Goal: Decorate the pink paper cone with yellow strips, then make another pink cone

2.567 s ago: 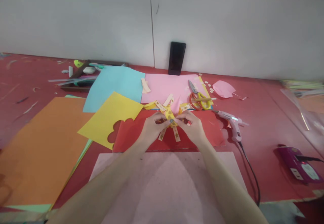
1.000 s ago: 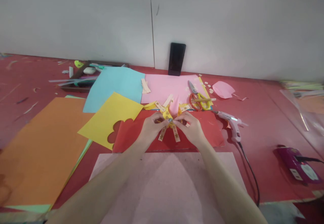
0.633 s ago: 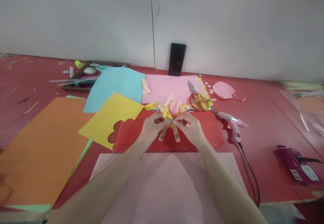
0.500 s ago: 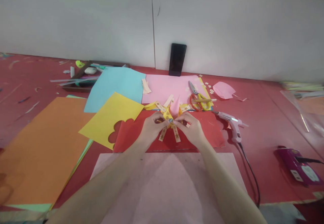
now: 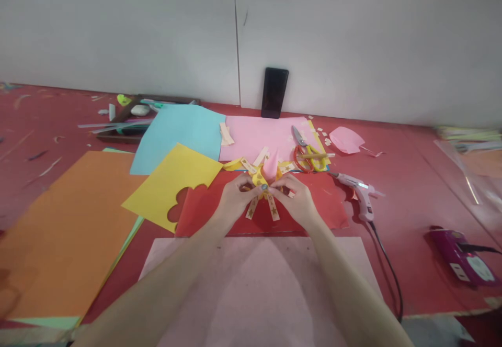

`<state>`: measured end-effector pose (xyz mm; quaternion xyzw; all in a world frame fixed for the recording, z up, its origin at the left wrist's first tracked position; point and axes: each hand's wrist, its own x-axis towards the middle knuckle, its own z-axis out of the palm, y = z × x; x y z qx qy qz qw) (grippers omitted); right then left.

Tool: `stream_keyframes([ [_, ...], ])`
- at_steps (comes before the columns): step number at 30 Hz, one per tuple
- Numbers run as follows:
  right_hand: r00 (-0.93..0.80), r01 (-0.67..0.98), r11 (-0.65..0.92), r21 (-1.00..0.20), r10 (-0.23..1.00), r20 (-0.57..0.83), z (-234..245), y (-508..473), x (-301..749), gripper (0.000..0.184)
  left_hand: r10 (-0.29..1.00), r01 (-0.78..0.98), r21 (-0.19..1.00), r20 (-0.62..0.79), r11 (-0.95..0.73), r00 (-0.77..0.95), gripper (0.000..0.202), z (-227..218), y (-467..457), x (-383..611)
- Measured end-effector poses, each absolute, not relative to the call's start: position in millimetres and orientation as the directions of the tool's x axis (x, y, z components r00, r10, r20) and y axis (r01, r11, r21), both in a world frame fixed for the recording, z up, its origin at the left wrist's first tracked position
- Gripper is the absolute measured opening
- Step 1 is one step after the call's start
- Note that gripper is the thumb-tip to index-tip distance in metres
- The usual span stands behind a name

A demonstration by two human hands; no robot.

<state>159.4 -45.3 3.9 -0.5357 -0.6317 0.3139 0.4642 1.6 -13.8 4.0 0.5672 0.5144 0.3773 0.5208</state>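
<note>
A paper craft with a yellow middle, a pink cone and cream strips printed with gold stars is between my hands, over a red sheet. My left hand pinches its near left edge, thumb forward. From the other side, my right hand pinches the near right edge, its fingertips almost meeting the left thumb. The pink cone points up and away from me. Two starred strips fan out below my fingers. What lies under the fingertips is hidden.
Scissors lie behind on pink paper. To the right are a glue gun with its cord and a purple power socket. Yellow, blue and orange paper spread left. A phone leans on the wall.
Almost nothing differs. Both hands keep their pinch on the paper craft in the same place, with at most a tiny shift of the fingers.
</note>
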Motion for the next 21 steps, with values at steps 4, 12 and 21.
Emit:
stream_keyframes([
  [4,0.010,0.389,0.225,-0.893,0.969,0.249,3.4,-44.8,159.4,0.006,0.976,0.218,0.974,-0.104,0.061,0.191,0.018,4.7,-15.0,1.2],
  [12,0.008,0.392,0.229,-0.891,0.968,0.252,3.2,-45.5,159.3,0.007,0.974,0.242,0.967,-0.128,0.081,0.188,0.016,8.8,-14.6,1.4],
  [21,0.012,0.375,0.217,-0.901,0.971,0.238,4.0,-46.3,159.6,0.005,0.974,0.220,0.974,-0.101,0.055,0.202,0.014,6.1,-13.6,1.3],
])
